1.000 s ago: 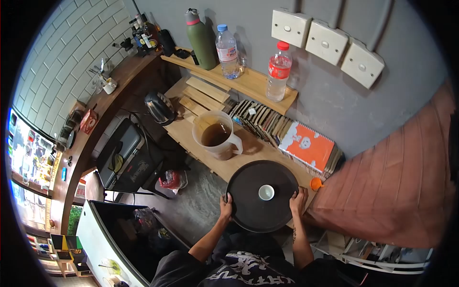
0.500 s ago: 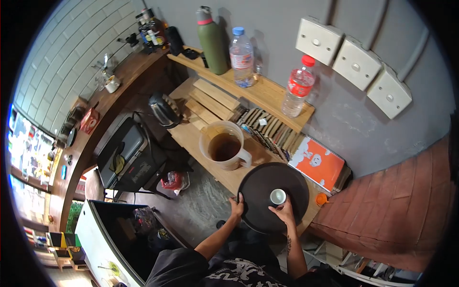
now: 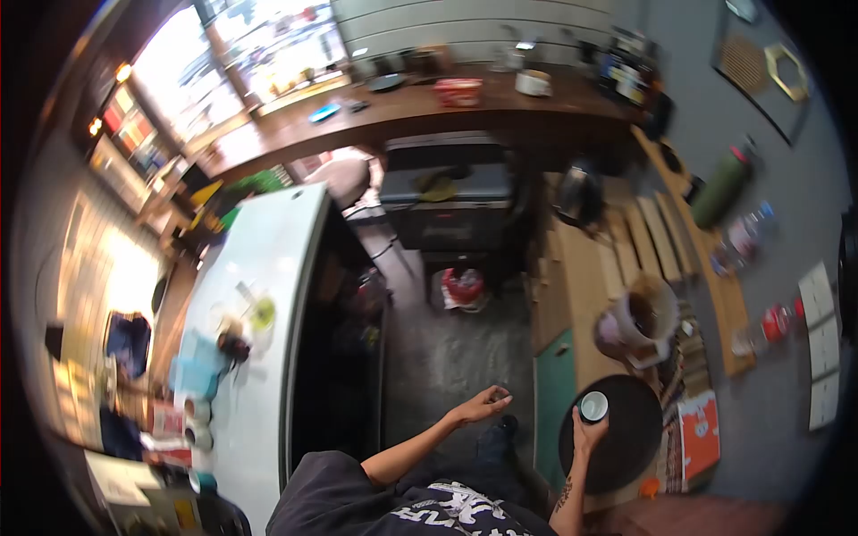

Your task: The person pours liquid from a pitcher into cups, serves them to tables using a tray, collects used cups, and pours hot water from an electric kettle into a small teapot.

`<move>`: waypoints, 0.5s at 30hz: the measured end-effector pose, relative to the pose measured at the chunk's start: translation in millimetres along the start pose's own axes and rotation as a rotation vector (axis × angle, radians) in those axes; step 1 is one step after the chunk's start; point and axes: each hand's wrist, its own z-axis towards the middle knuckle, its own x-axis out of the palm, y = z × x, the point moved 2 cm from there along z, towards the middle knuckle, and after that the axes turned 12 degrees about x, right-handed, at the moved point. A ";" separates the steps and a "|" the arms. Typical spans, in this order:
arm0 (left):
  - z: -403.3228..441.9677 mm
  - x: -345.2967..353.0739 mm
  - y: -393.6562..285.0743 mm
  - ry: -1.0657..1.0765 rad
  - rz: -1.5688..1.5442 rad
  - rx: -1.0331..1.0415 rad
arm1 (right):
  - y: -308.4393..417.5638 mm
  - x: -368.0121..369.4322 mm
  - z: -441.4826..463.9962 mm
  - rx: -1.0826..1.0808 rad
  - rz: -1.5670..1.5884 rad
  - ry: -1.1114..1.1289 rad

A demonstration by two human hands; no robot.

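My right hand (image 3: pixel 590 434) is closed around a small cup (image 3: pixel 593 406) with a white inside. The cup is above a round dark tray (image 3: pixel 626 456) on the wooden counter. My left hand (image 3: pixel 483 406) is over the floor to the left of the tray, its fingers loosely stretched and nothing visible in them. Beyond the tray stands a large translucent pitcher (image 3: pixel 617 332) with dark liquid in it.
An orange notebook (image 3: pixel 700 438) lies right of the tray. Bottles, one of them green (image 3: pixel 726 188), stand on a wall shelf. A black kettle (image 3: pixel 579 192) is farther back. On my left runs a white-topped counter (image 3: pixel 259 357); a red-and-white bag (image 3: pixel 463 288) lies on the floor.
The view has swung left, and the picture is blurred. My left hand has let go of the tray's edge and moved away from it. My right hand still holds the cup.
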 end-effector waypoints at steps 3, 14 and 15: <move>-75.0 -49.0 -0.4 -0.110 -0.007 0.127 | 86.9 68.7 -32.5 -0.157 0.016 0.277; -405.0 -161.3 -42.0 -0.817 0.125 0.339 | 259.5 279.0 -347.2 -0.530 -0.027 1.439; -429.6 -164.5 -39.9 -0.871 0.124 0.317 | 261.9 291.5 -374.9 -0.541 -0.034 1.492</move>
